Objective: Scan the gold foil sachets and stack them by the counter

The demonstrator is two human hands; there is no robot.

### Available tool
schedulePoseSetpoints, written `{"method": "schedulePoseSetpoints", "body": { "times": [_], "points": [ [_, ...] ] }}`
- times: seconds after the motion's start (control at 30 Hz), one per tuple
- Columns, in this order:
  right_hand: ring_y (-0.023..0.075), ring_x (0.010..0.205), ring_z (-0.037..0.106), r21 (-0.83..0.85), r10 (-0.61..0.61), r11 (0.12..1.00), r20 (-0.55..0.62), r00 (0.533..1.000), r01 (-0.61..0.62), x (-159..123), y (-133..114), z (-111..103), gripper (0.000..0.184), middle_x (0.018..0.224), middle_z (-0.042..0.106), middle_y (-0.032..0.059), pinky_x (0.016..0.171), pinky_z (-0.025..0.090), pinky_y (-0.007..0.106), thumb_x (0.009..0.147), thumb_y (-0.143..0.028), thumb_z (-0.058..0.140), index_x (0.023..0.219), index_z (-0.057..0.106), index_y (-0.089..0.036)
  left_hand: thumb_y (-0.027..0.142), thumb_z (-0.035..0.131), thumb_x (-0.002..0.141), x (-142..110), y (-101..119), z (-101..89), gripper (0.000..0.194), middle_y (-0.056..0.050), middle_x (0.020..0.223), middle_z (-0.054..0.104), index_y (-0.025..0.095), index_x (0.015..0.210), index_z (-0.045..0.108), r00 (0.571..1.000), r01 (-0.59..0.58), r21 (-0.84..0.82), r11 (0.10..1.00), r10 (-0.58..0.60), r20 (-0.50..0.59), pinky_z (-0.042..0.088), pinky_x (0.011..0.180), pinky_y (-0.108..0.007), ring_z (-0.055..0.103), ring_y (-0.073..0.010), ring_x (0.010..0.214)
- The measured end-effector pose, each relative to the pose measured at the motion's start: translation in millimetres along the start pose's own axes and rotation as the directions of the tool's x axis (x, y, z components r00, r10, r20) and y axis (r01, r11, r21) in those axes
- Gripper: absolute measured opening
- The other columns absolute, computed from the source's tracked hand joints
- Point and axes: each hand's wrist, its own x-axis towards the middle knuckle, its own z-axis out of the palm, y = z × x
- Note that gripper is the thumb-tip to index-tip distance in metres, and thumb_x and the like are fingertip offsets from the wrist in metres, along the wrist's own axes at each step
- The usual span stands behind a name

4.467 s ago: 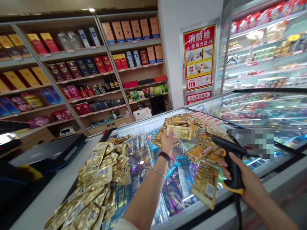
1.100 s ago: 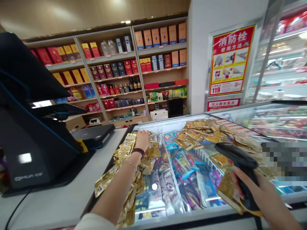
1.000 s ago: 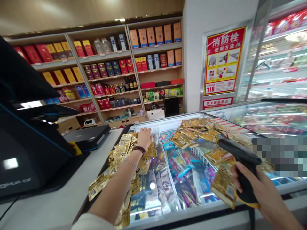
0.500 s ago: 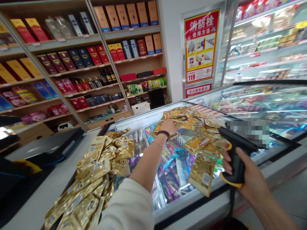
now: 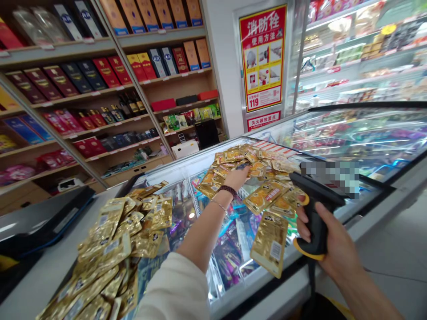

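My left hand (image 5: pixel 237 176) reaches across the glass lid of the chest freezer (image 5: pixel 233 284) and rests palm down on the far pile of gold snack packets (image 5: pixel 253 162); its fingers are hidden among them. A bead bracelet sits on that wrist. My right hand (image 5: pixel 328 242) is wrapped round the grip of a black and yellow barcode scanner (image 5: pixel 315 209), which points left over the pile. One gold packet (image 5: pixel 269 242) hangs over the freezer's front edge beside the scanner. A second, larger heap of gold packets (image 5: pixel 113 249) lies at the near left.
Wall shelves (image 5: pixel 100 84) hold boxed and bottled goods behind the counter. A dark flat device (image 5: pixel 43 220) sits on the white counter at left. A red fire-hydrant poster (image 5: pixel 263 58) hangs on the pillar. Refrigerated display shelves (image 5: pixel 360 58) and another freezer lid (image 5: pixel 360 133) stand at right.
My left hand has left the near-left heap, where it lay a second ago, and swung right onto the far pile. The view has turned right, so the till screen is out of sight.
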Motion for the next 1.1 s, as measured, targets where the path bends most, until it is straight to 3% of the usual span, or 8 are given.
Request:
{"method": "schedulePoseSetpoints", "body": {
  "times": [0.1,0.23,0.3,0.47,0.7,0.9,1.0,1.1],
  "points": [
    [0.0064,0.044,0.040,0.001,-0.003,1.000,-0.006,1.000,0.003,-0.4,-0.2,0.6,0.038,0.066,0.049,-0.0047,0.039,0.035,0.014,0.076,-0.048,0.076,0.098,0.059,-0.022,0.037,0.061,0.090,-10.0,-0.4,-2.7,0.040,-0.014,0.103,0.072,0.018,0.125,0.056,0.999,-0.005,-0.095,0.995,0.002,-0.038,0.049,0.087,-0.035,0.067,-0.0268,0.101],
    [0.0076,0.045,0.040,0.020,0.015,1.000,-0.015,1.000,-0.014,-1.6,-0.8,1.3,0.040,0.065,0.048,-0.0047,0.038,0.036,0.016,0.072,-0.048,0.079,0.097,0.060,-0.023,0.039,0.066,0.086,-28.6,-5.0,-6.0,0.023,-0.010,0.092,0.074,0.017,0.093,0.071,0.983,0.034,-0.420,0.907,-0.107,-0.151,0.050,0.087,-0.033,0.068,-0.0236,0.092],
    [0.0082,0.046,0.041,0.022,0.015,1.000,-0.016,1.000,-0.014,-2.4,-1.0,1.6,0.038,0.065,0.049,-0.0046,0.039,0.037,0.017,0.072,-0.047,0.079,0.095,0.060,-0.023,0.042,0.066,0.085,-41.9,-5.9,-5.8,0.027,-0.010,0.091,0.074,0.016,0.093,0.072,0.959,0.055,-0.638,0.768,-0.218,-0.180,0.051,0.086,-0.034,0.067,-0.0237,0.091],
    [0.0088,0.046,0.042,-0.033,0.020,0.999,0.016,1.000,-0.019,0.5,1.2,1.8,0.033,0.064,0.050,-0.0039,0.039,0.036,0.018,0.074,-0.045,0.079,0.088,0.059,-0.023,0.043,0.067,0.083,-88.8,-3.8,-1.2,0.040,-0.009,0.108,0.072,0.018,0.114,0.066,0.968,-0.010,-0.985,0.172,-0.245,-0.053,0.054,0.086,-0.036,0.068,-0.0205,0.094],
    [0.0092,0.041,0.042,-0.243,0.115,0.964,0.022,0.993,-0.106,4.9,11.0,7.9,0.045,0.056,0.050,-0.0034,0.037,0.035,0.019,0.068,-0.056,0.079,0.070,0.054,-0.019,0.041,0.079,0.071,-146.4,-17.9,-3.1,0.050,-0.011,0.117,0.069,0.019,0.112,0.059,0.937,0.028,-0.993,-0.113,-0.342,0.065,0.055,0.086,-0.036,0.070,-0.0194,0.092],
    [0.0106,0.041,0.045,-0.460,0.098,0.888,0.179,0.979,-0.005,-10.2,19.3,41.7,0.045,0.056,0.055,-0.0022,0.039,0.037,0.022,0.074,-0.061,0.074,0.074,0.055,-0.020,0.047,0.079,0.068,-171.3,-37.9,-10.6,0.052,-0.010,0.109,0.071,0.017,0.108,0.064,0.896,-0.038,-0.993,-0.115,-0.444,0.017,0.057,0.079,-0.033,0.070,-0.0215,0.092],
    [0.0109,0.040,0.045,-0.564,0.056,0.819,0.271,0.961,0.111,-22.9,20.0,68.0,0.046,0.049,0.052,-0.0029,0.041,0.037,0.022,0.079,-0.063,0.068,0.072,0.055,-0.020,0.043,0.077,0.070,-178.1,-50.6,-10.8,0.047,-0.010,0.109,0.072,0.017,0.109,0.067,0.861,-0.039,-0.999,-0.007,-0.507,-0.030,0.057,0.077,-0.034,0.069,-0.0226,0.092],
    [0.0112,0.039,0.044,-0.638,-0.024,0.732,0.328,0.944,0.240,-35.0,21.3,88.5,0.047,0.045,0.049,-0.0038,0.041,0.037,0.023,0.080,-0.065,0.063,0.068,0.053,-0.021,0.029,0.073,0.075,-183.8,-64.4,-7.7,0.028,-0.008,0.106,0.073,0.017,0.100,0.071,0.840,-0.065,-0.976,0.208,-0.516,-0.166,0.055,0.087,-0.037,0.068,-0.0234,0.097]
  ]
}}
